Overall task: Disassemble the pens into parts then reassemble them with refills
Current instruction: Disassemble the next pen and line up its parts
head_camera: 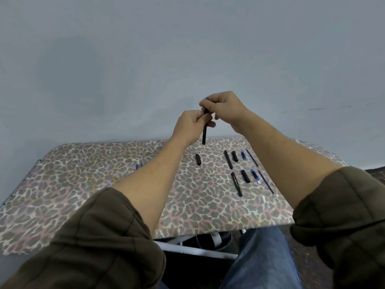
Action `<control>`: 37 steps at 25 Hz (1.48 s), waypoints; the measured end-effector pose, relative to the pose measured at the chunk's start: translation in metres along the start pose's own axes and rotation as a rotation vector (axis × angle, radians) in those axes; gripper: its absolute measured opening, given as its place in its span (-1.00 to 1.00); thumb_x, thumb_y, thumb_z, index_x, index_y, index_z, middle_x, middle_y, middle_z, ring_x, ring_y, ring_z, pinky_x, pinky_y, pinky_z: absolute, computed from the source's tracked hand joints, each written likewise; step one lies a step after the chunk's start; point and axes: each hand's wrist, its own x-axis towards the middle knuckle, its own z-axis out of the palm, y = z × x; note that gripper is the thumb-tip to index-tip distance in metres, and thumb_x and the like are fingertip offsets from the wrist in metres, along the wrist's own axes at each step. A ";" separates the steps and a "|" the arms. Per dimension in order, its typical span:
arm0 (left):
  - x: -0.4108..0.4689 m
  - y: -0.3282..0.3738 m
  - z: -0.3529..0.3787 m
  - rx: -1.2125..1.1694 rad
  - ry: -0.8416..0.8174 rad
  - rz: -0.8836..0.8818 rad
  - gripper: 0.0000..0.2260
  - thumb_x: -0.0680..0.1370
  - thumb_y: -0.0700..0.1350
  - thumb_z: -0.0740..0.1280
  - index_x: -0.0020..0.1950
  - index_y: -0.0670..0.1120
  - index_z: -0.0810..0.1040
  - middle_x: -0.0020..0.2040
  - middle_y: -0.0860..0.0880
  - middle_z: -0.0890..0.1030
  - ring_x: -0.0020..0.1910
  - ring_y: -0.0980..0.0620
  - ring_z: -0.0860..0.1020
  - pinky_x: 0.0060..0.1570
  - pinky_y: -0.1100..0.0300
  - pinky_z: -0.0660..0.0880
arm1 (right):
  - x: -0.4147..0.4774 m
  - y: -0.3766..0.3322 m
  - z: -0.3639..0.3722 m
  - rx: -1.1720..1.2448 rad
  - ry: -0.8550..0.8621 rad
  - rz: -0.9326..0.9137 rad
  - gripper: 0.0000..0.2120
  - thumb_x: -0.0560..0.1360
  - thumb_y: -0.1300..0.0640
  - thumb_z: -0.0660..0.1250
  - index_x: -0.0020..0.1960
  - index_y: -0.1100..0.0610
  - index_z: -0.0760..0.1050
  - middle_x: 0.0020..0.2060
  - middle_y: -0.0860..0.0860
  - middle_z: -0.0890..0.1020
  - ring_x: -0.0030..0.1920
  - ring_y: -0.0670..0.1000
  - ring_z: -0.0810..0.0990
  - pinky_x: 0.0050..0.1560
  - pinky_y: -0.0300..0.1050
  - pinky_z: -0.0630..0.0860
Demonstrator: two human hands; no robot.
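- A slim, round black pen barrel [204,132] hangs upright at mid-frame, above the table's far edge, with a blue tip [206,98] showing at its top.
- The left hand [193,124] pinches the barrel's upper part with curled fingers.
- The right hand [225,107] curls around its top end.
- Right of centre, loose parts lie in two rows on the leopard-print cloth [83,184]: black tubes [228,159], short caps [245,176] and thin blue refills [266,182].

left half of the desk [62,184] lies open for a pass; on the right, rows of pen parts [236,184] crowd the surface.
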 end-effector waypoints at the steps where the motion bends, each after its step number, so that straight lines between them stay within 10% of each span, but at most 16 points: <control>1: 0.000 0.001 0.000 -0.004 -0.010 0.003 -0.76 0.70 0.01 0.27 0.07 -0.07 0.69 -0.09 0.09 0.76 0.00 0.22 0.66 0.04 0.15 0.50 | -0.001 0.000 -0.003 0.036 -0.034 0.016 -0.79 0.65 0.17 0.32 0.14 0.24 0.69 -0.07 -0.01 0.67 -0.14 -0.03 0.56 -0.17 -0.20 0.47; 13: 0.002 -0.001 0.007 0.009 0.055 0.003 -0.77 0.71 -0.01 0.24 0.14 -0.06 0.66 -0.04 0.11 0.75 0.03 0.17 0.64 -0.11 0.27 0.43 | -0.001 0.001 0.001 0.124 0.091 0.027 -0.33 0.53 0.14 0.52 0.57 0.14 0.35 0.02 0.02 0.72 0.19 0.00 0.65 0.25 -0.06 0.50; 37: 0.001 -0.001 0.012 0.014 0.056 0.019 -0.72 0.73 -0.03 0.16 0.21 -0.11 0.62 -0.01 0.07 0.74 0.13 0.05 0.64 0.08 0.13 0.50 | 0.000 -0.005 0.008 0.019 0.180 -0.011 -0.54 0.55 0.25 0.46 0.43 0.11 0.51 -0.10 0.02 0.73 -0.03 0.00 0.71 0.09 -0.04 0.64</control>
